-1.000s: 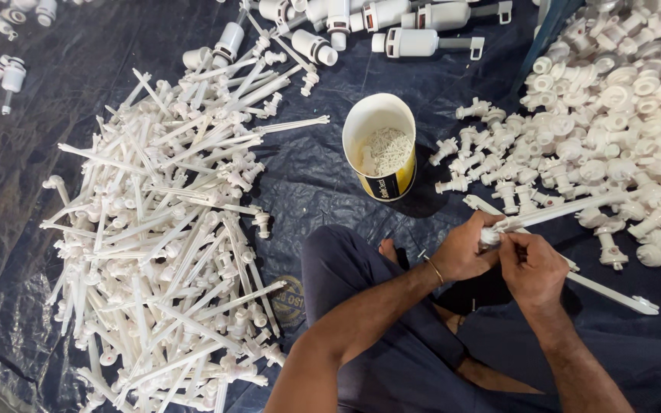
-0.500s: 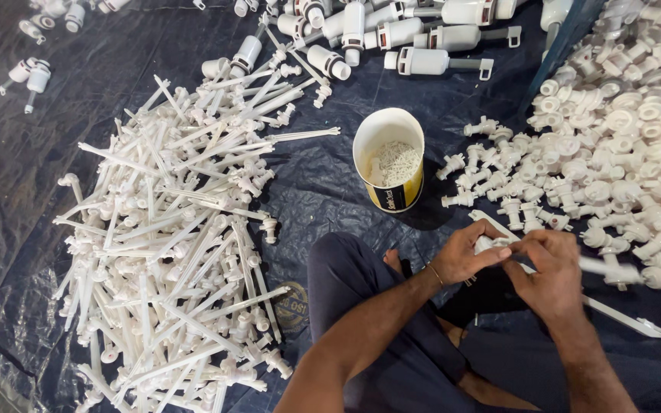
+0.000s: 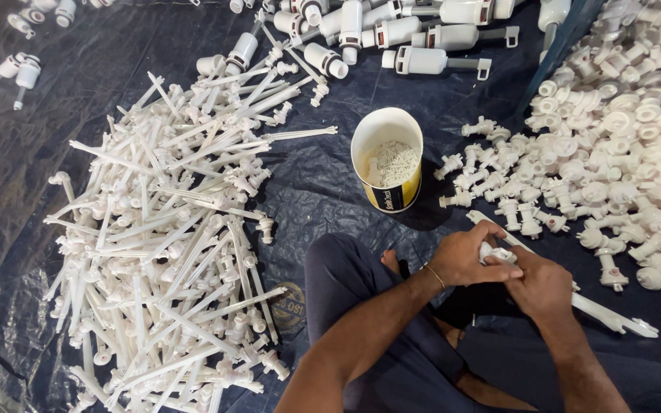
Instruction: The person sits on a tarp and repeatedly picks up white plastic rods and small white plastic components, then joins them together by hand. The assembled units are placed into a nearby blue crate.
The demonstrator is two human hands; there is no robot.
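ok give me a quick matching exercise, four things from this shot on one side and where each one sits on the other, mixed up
Things:
1. heap of long white rods
2. round tub
3. pile of short white fittings
4. white rod with a fitting

Places:
A. on the right of the dark sheet
B. between the left hand and right hand
C. on the left of the sheet
D. upright in the middle, small white pieces inside

Pairs: 1-C, 2-D, 3-A, 4-B

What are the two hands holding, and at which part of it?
Both the left hand and the right hand grip a long white plastic rod at its fitting end; the exact grip is hidden.
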